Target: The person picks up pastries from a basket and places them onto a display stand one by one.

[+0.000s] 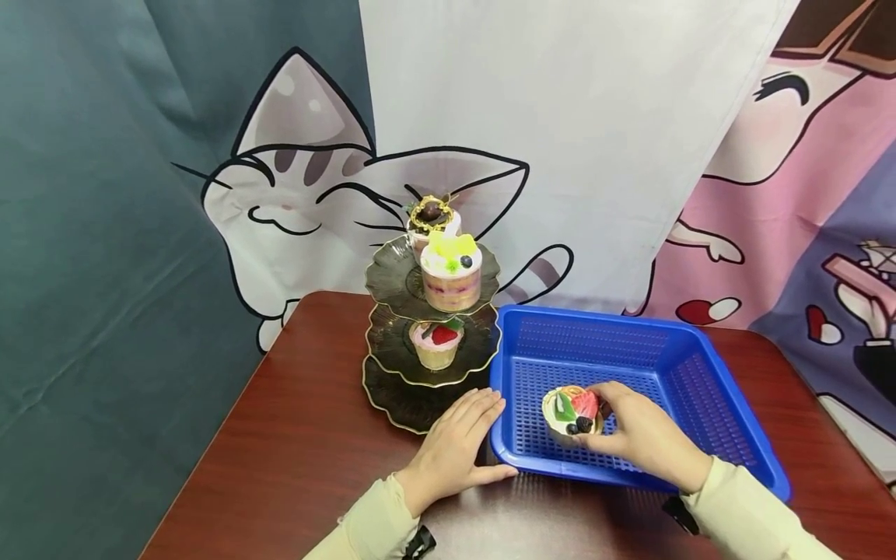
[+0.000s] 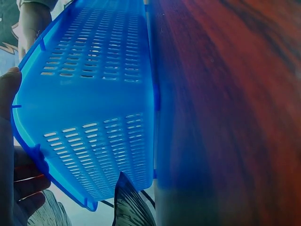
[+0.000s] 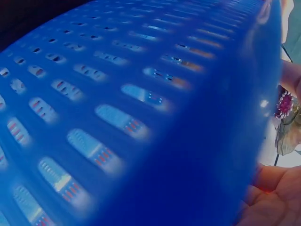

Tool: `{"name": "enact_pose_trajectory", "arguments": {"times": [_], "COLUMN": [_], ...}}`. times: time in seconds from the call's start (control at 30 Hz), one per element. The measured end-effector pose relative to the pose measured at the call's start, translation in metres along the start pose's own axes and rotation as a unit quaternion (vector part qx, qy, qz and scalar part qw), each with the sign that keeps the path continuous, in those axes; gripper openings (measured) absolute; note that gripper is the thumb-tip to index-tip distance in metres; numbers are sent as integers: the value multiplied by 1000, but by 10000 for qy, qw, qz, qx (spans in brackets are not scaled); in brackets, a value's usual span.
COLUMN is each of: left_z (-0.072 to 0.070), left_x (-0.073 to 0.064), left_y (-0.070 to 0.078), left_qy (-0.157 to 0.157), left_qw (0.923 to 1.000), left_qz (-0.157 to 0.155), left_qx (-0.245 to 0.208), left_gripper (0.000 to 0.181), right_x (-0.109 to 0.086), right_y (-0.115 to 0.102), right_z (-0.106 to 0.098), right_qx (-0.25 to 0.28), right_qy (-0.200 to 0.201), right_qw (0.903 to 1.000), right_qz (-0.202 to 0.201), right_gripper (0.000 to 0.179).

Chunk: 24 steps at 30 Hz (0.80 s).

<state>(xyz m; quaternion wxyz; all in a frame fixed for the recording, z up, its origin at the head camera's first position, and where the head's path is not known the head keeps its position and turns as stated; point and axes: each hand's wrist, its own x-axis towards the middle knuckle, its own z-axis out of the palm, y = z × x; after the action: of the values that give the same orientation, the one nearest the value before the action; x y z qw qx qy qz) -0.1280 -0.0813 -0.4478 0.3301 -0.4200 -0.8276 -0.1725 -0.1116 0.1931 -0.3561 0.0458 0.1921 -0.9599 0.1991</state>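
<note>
My right hand [image 1: 647, 435] pinches a small fruit-topped cupcake [image 1: 575, 408] between thumb and fingers, inside the blue plastic basket [image 1: 602, 313]. A strawberry slice, dark berries and a green leaf top its cream. Straight fingers of my left hand [image 1: 455, 451] rest at the basket's near-left corner, the thumb by the front rim. In the left wrist view, that hand's thumb and fingers touch the basket rim [image 2: 23, 136]. The basket wall [image 3: 197, 155] fills most of the right wrist view, hiding most of the cupcake; part of the right hand [image 3: 275, 197] shows at the edge.
Left of the basket stands a three-tier dark scalloped stand [image 1: 388, 397] with gold edges. Its top tier bears a yellow-topped layered cup cake [image 1: 451, 284] and a chocolate-topped one [image 1: 430, 214]; a strawberry cupcake [image 1: 435, 346] sits on the middle tier. A printed cloth [image 1: 595, 117] hangs behind the wooden table [image 1: 259, 459].
</note>
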Motion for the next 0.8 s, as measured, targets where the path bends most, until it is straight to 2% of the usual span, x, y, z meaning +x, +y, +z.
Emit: {"name": "enact_pose_trajectory", "arguments": {"times": [0.37, 0.53, 0.8], "left_z": [-1, -2, -2], "left_x": [0, 0, -1], "left_y": [1, 1, 2], "left_qy": [67, 59, 90], "left_qw": [10000, 10000, 9999], "left_qz": [36, 51, 79], "left_qx": [-1, 44, 92], "left_gripper": [85, 85, 84], "right_x": [1, 7, 20], "right_y": [-7, -11, -19], "right_z": [-12, -17, -21], "right_qx": [-29, 15, 129], "right_qy": [94, 54, 164], "right_qw": [9999, 10000, 9993], "right_qz": [-51, -51, -318], "right_gripper": [58, 60, 56]}}
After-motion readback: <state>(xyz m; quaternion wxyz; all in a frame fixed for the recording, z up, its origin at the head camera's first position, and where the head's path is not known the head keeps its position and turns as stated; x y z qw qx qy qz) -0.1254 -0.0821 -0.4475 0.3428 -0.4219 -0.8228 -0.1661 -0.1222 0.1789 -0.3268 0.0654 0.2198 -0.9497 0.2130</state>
